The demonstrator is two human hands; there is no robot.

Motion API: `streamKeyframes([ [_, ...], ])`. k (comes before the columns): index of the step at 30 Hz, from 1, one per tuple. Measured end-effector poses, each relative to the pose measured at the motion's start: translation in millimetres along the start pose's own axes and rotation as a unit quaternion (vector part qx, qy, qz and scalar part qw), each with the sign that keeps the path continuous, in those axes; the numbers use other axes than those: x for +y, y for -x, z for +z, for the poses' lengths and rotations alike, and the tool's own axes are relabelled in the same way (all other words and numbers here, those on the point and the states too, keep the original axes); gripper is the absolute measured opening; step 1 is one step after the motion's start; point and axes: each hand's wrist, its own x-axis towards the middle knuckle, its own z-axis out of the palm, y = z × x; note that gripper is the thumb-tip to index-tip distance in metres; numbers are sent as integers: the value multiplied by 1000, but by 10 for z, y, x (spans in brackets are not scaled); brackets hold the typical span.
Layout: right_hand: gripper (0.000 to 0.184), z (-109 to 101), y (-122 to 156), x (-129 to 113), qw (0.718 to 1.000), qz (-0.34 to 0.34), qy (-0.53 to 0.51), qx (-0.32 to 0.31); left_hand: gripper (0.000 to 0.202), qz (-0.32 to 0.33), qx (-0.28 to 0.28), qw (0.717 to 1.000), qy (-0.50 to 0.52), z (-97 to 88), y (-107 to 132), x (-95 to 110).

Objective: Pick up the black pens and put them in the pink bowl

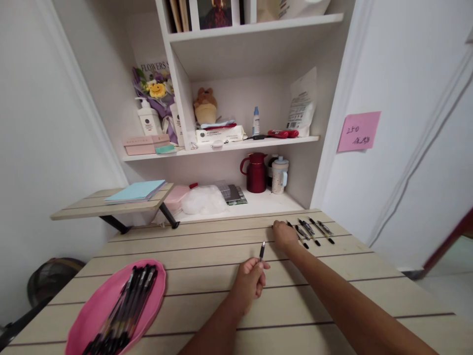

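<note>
My left hand point(249, 281) is closed round a pen point(262, 251), whose black grip and pale tip point up and away from me; the rest of it is hidden in the fist. Farther forward, my right hand point(284, 235) rests low at the table surface with its fingers bent together. A small dark bit shows at its fingertips, too little to name. Just right of that hand lie several black-and-clear pens or pen parts point(308, 230), side by side in a slanted row. Several black pens point(127, 305) are heaped in a pink dish point(159, 291) at the lower left.
The slatted wooden table point(199, 301) meets a white shelf unit point(236, 143) at the back. A small raised stand point(81, 204) carries blue paper point(136, 191). On the lowest shelf are a red jug point(256, 172), a pale cup point(280, 176) and a white plastic bag point(204, 199).
</note>
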Motion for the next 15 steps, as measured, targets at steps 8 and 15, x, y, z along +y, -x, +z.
streamKeyframes([
  [8, 4, 31, 585, -126, 980, -34, -185, -59, 33, 28, -22, 999, 11, -13, 10, 7],
  [15, 19, -75, 982, -69, 892, 0, -442, -94, 39, 31, -31, 999, -5, 3, 54, 26],
])
